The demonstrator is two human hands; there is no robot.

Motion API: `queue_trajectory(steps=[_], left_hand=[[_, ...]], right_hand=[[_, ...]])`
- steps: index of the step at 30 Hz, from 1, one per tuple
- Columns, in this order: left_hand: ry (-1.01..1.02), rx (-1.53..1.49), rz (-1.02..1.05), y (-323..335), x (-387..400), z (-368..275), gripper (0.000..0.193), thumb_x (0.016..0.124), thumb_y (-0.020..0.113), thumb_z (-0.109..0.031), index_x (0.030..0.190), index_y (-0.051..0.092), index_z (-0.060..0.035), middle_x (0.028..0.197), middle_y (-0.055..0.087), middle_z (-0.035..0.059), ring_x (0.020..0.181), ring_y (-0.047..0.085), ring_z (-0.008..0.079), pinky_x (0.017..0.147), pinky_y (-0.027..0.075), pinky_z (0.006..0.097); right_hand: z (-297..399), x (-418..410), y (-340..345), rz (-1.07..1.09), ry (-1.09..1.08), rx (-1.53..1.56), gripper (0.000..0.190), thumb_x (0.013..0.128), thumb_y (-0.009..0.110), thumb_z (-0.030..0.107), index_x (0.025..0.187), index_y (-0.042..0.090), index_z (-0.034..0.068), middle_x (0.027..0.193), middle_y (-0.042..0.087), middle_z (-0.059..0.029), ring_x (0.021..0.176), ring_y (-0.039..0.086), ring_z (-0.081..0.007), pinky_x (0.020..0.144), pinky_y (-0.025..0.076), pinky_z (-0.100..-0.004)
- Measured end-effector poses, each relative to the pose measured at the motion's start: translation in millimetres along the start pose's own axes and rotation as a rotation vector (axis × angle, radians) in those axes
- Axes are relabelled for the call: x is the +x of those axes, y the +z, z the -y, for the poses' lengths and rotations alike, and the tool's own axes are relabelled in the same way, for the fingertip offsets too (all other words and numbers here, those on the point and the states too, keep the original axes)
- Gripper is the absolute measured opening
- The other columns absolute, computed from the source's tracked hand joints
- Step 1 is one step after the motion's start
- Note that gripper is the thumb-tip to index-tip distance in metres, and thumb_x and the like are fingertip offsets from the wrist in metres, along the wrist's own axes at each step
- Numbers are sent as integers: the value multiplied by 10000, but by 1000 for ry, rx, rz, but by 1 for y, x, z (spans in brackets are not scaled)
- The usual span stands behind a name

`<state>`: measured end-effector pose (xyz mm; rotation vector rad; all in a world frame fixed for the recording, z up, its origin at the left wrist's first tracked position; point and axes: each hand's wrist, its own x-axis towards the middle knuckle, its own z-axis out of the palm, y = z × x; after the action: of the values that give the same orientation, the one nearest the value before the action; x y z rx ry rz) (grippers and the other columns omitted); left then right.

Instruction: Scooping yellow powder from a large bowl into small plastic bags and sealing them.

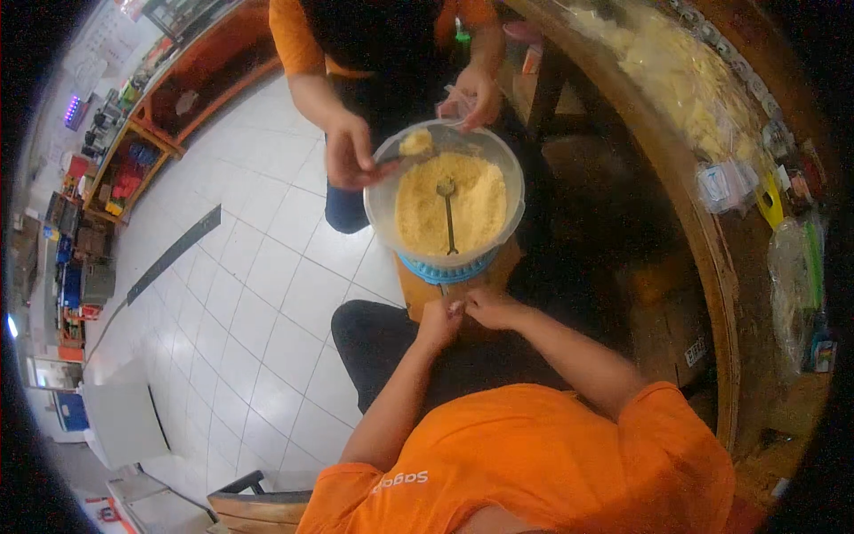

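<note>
My left hand and my right hand are close together just below a round plastic tub. A thin utensil or strip shows at my left fingers; what the fingers hold is unclear. The tub stands on a blue ribbed base and contains pale yellow powder. A dark-handled spoon lies in the powder. Across from me, a co-worker's hand holds a spoon heaped with powder over the tub. The co-worker's other hand holds a small clear plastic bag at the rim.
A wooden table curves along the right, bearing a big clear bag of pale yellow pieces, plastic packets and a yellow-handled tool. Below the tub is a wooden bench. A wooden chair back stands at lower left.
</note>
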<state>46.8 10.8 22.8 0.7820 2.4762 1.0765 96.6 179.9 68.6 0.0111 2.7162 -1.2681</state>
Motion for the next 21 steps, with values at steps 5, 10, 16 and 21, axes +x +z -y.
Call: queue_trajectory(steps=[5,10,16,21], left_hand=[[34,-159,-83,6,4,-4,187,922,639,-171,887,676,8,831,662,260,734,644,445,655,496,473],[85,-530,-25,5,4,14,166,941,643,-173,985,668,-16,820,688,116,706,652,289,660,514,416],[-467,-1447,172,-27,4,4,348,945,557,-302,1174,599,-43,879,623,103,826,635,258,737,551,418],[-610,-1454,144,-18,17,-7,364,937,534,-267,1160,584,16,938,648,152,836,666,289,753,577,436]], right_hand=[[6,-7,-17,67,64,117,314,874,648,308,933,653,0,922,687,-220,883,673,-347,765,515,-443],[-25,3,-2,-160,-68,-47,260,898,593,255,879,656,4,882,691,-202,815,664,-331,729,510,-444],[-118,0,-103,-601,699,741,253,991,476,194,842,638,70,730,614,-106,607,597,-209,514,466,-376],[-76,-18,-95,-540,631,912,150,973,570,160,1073,600,52,824,626,-93,575,618,-196,459,490,-341]])
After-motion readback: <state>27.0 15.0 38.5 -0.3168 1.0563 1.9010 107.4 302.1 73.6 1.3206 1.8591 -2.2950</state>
